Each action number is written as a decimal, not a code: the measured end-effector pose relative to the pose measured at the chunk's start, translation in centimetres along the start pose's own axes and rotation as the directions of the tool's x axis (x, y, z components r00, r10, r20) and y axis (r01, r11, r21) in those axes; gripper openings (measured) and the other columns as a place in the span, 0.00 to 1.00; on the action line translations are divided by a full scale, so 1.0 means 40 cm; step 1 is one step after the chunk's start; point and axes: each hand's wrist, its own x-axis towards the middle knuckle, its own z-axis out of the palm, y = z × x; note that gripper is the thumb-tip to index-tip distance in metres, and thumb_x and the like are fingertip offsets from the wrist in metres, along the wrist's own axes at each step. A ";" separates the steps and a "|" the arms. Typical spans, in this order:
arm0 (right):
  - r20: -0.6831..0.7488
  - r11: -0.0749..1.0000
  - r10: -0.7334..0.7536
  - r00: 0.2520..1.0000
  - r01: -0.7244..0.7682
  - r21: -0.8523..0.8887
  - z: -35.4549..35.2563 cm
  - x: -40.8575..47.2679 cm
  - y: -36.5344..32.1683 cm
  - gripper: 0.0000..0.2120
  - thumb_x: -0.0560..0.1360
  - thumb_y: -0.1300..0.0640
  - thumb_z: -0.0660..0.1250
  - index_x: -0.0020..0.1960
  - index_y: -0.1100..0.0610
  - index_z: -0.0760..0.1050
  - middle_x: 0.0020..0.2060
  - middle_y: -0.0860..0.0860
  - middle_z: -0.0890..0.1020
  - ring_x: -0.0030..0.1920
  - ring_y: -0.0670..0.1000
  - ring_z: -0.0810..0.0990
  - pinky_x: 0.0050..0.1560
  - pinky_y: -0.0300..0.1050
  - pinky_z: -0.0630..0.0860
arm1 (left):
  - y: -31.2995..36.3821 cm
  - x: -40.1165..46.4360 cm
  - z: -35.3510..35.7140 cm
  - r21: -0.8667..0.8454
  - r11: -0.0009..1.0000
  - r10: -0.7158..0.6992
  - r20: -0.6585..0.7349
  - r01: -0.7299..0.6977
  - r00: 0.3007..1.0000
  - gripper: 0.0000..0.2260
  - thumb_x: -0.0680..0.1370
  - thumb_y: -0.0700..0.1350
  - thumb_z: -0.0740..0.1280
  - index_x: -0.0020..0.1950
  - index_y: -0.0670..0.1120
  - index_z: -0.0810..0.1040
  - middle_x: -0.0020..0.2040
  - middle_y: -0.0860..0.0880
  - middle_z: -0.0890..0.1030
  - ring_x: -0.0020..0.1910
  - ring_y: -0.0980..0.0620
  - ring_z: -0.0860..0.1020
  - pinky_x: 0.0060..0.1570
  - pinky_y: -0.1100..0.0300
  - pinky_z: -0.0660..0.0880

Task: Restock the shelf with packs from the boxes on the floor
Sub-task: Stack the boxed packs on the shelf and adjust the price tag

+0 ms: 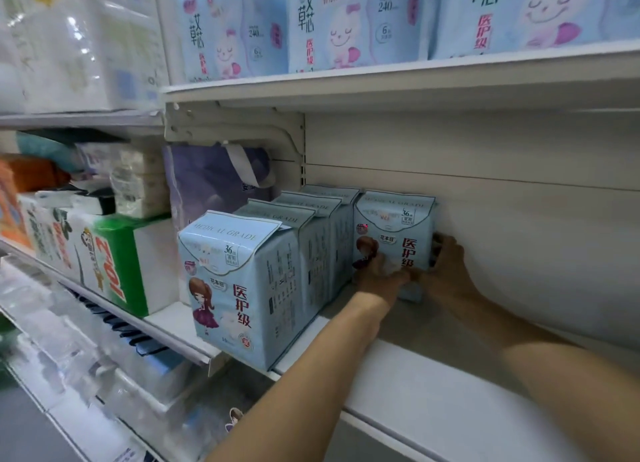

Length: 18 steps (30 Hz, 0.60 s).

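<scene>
While both arms reached deep into the shelf (pixel 450 385), the left hand (pixel 379 276) pressed against the lower front face of a pale blue pack (pixel 394 233), and the right hand (pixel 446 264) curled around its right side, fingers hooked behind the edge. Both hands were clamped on that one pack. It stood upright at the very back of the shelf, against the rear panel (pixel 519 219), just beside the last unit in a front-to-back row of matching packs (pixel 263 271).

Risk assessment, as judged from this position: the pack appeared soft-sided, so uneven pressure from either hand could crease or tilt it. A sideways shove could push it into the neighbouring row and skew that row, and the front pack of that row already sat at the shelf lip, so a knock forward might tip it off. The sleeveless forearms also passed close to that row on the way in, and a careless withdrawal could drag a pack out of line.

Contents: the shelf held the single row plus the gripped pack, with bare board to the right. The upper shelf (pixel 381 80) carried larger blue packs (pixel 346 25) standing face out. The floor boxes were not visible.
</scene>
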 end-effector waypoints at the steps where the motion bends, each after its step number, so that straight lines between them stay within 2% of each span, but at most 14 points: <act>1: -0.008 1.000 -0.005 1.000 0.005 -0.012 -0.001 -0.011 -0.020 0.49 0.46 0.39 0.81 0.62 0.49 0.66 0.56 0.54 0.75 0.55 0.56 0.79 0.52 0.58 0.81 | -0.003 0.004 0.003 0.000 1.000 0.005 0.000 -0.005 1.000 0.22 0.76 0.32 0.67 0.69 0.44 0.71 0.67 0.42 0.75 0.67 0.44 0.74 0.61 0.60 0.71; 4: -0.027 0.999 0.003 1.000 -0.004 -0.051 -0.010 -0.047 -0.078 0.44 0.50 0.41 0.80 0.60 0.52 0.65 0.55 0.55 0.74 0.56 0.57 0.78 0.53 0.58 0.80 | -0.007 0.009 0.001 0.010 1.000 0.027 0.005 -0.027 1.000 0.23 0.76 0.32 0.67 0.70 0.43 0.70 0.67 0.45 0.75 0.67 0.48 0.72 0.59 0.65 0.70; 6: -0.029 0.997 0.023 0.999 -0.025 -0.067 -0.015 -0.070 -0.116 0.41 0.55 0.49 0.81 0.62 0.53 0.64 0.57 0.56 0.72 0.58 0.59 0.76 0.56 0.60 0.78 | -0.005 0.008 -0.002 0.016 1.000 0.019 0.000 -0.019 1.000 0.25 0.77 0.33 0.67 0.73 0.42 0.68 0.68 0.46 0.73 0.68 0.50 0.71 0.54 0.70 0.68; 7: -0.018 0.996 0.041 0.999 -0.042 -0.079 -0.017 -0.079 -0.135 0.40 0.59 0.54 0.81 0.64 0.54 0.63 0.58 0.57 0.71 0.59 0.60 0.75 0.58 0.62 0.77 | -0.004 0.009 -0.004 0.031 0.999 0.010 0.000 -0.010 1.000 0.26 0.77 0.35 0.68 0.75 0.43 0.66 0.71 0.46 0.72 0.70 0.48 0.70 0.56 0.70 0.66; 9: 0.011 0.991 0.088 0.996 -0.087 -0.098 -0.020 -0.092 -0.157 0.40 0.63 0.60 0.79 0.69 0.56 0.61 0.60 0.59 0.69 0.62 0.62 0.71 0.62 0.63 0.73 | -0.005 0.011 -0.007 0.052 0.998 -0.019 0.001 0.019 1.000 0.29 0.77 0.37 0.68 0.77 0.45 0.64 0.73 0.47 0.70 0.72 0.46 0.68 0.62 0.64 0.65; 11: -0.010 0.984 0.130 0.991 -0.131 -0.124 -0.025 -0.105 -0.172 0.40 0.67 0.62 0.77 0.73 0.58 0.59 0.63 0.62 0.66 0.65 0.63 0.67 0.65 0.61 0.69 | 0.002 -0.001 -0.014 0.041 0.998 -0.043 -0.015 0.043 0.999 0.27 0.76 0.39 0.69 0.75 0.46 0.67 0.72 0.44 0.72 0.70 0.42 0.70 0.68 0.54 0.67; 12: -0.046 0.985 0.134 0.990 -0.139 -0.106 -0.027 -0.116 -0.180 0.39 0.68 0.62 0.75 0.73 0.58 0.58 0.64 0.62 0.65 0.65 0.64 0.67 0.65 0.61 0.68 | 0.003 -0.011 -0.020 0.032 0.998 -0.055 -0.020 0.056 0.998 0.27 0.75 0.41 0.70 0.74 0.46 0.70 0.70 0.42 0.74 0.68 0.40 0.72 0.68 0.50 0.69; 14: -0.123 0.994 0.104 0.987 -0.106 -0.009 -0.035 -0.142 -0.200 0.32 0.71 0.61 0.73 0.70 0.59 0.61 0.63 0.61 0.67 0.63 0.62 0.70 0.62 0.60 0.72 | 0.000 -0.040 -0.040 -0.016 0.998 -0.055 -0.017 0.054 0.998 0.29 0.70 0.45 0.71 0.70 0.46 0.73 0.64 0.43 0.78 0.60 0.43 0.76 0.63 0.49 0.73; 16: -0.145 0.997 0.081 0.986 -0.077 0.032 -0.046 -0.171 -0.229 0.21 0.74 0.59 0.70 0.64 0.59 0.67 0.57 0.59 0.73 0.56 0.59 0.76 0.53 0.51 0.75 | -0.005 -0.075 -0.056 -0.119 0.992 -0.050 -0.016 0.047 0.999 0.20 0.75 0.42 0.68 0.67 0.45 0.74 0.59 0.42 0.80 0.54 0.46 0.79 0.56 0.53 0.78; 18: -0.154 0.998 0.051 0.987 -0.043 0.056 -0.049 -0.202 -0.262 0.09 0.76 0.57 0.67 0.55 0.57 0.73 0.49 0.56 0.79 0.50 0.59 0.80 0.49 0.52 0.77 | -0.011 -0.115 -0.075 -0.182 0.982 -0.053 -0.002 0.052 0.999 0.12 0.81 0.39 0.62 0.64 0.44 0.75 0.57 0.43 0.82 0.53 0.46 0.81 0.45 0.57 0.80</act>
